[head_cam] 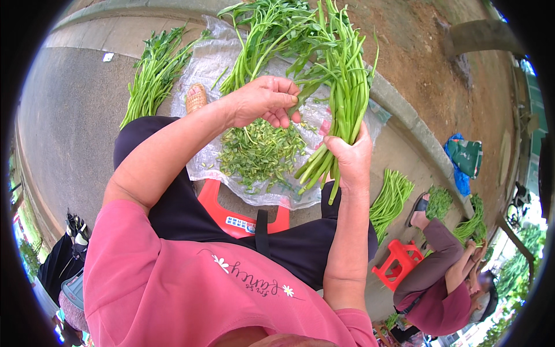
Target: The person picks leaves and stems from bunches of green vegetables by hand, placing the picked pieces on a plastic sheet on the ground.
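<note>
My right hand (pixel 352 158) is closed around the lower stems of a thick bunch of leafy green vegetables (pixel 347 91), which looks like water spinach. The cut stem ends stick out below the fist and the leaves fan out above. To its left, my left hand (pixel 271 102) pinches a green leaf (pixel 307 93) of the bunch between thumb and fingers. Beneath the hands, a pile of plucked leaves and stem bits (pixel 260 154) lies on a clear plastic sheet (pixel 204 65). More leafy greens (pixel 256 52) rest at the sheet's far side.
Another bundle (pixel 149 82) lies at left, and trimmed stems (pixel 392 195) at right. A red plastic stool (pixel 243 223) stands between my legs. At right are a curb (pixel 403 112), bags (pixel 464 158), a red stool (pixel 396 262) and a seated person (pixel 438 295) handling greens.
</note>
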The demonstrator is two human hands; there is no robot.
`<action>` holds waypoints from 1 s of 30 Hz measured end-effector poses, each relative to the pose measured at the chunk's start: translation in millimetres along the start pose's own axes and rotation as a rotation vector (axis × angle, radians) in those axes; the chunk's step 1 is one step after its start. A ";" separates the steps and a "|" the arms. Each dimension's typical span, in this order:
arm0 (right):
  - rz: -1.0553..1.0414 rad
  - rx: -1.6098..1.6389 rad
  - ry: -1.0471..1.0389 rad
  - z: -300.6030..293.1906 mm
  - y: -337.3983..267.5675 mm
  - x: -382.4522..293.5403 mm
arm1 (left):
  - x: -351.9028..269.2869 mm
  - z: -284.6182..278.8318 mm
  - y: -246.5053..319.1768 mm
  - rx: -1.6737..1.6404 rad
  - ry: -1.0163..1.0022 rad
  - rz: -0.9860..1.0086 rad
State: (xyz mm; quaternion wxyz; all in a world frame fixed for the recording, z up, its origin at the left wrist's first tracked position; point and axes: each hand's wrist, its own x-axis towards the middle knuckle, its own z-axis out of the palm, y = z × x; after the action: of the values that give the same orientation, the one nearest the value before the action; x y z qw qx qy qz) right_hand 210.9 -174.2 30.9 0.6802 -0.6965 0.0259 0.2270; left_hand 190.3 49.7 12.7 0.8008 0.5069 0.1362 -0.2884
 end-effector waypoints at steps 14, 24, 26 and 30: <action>0.008 0.020 0.006 2.7 -3.0 -0.6 | -10.5 -34.4 15.2 0.336 0.167 0.225; 0.030 -0.102 -0.069 2.8 3.5 2.7 | -15.2 -55.5 36.5 0.676 0.548 0.480; 0.019 -0.105 -0.067 4.2 3.2 2.9 | -16.4 -56.7 36.4 0.653 0.558 0.495; 0.025 -0.100 -0.069 6.3 3.6 1.8 | -15.0 -59.5 34.2 0.679 0.574 0.554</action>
State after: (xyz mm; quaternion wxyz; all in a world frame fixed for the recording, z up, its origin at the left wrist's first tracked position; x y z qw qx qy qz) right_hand 209.4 -168.0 27.0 0.6421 -0.7211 0.0000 0.2604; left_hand 203.3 118.5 18.7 0.5681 0.8136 0.1097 0.0568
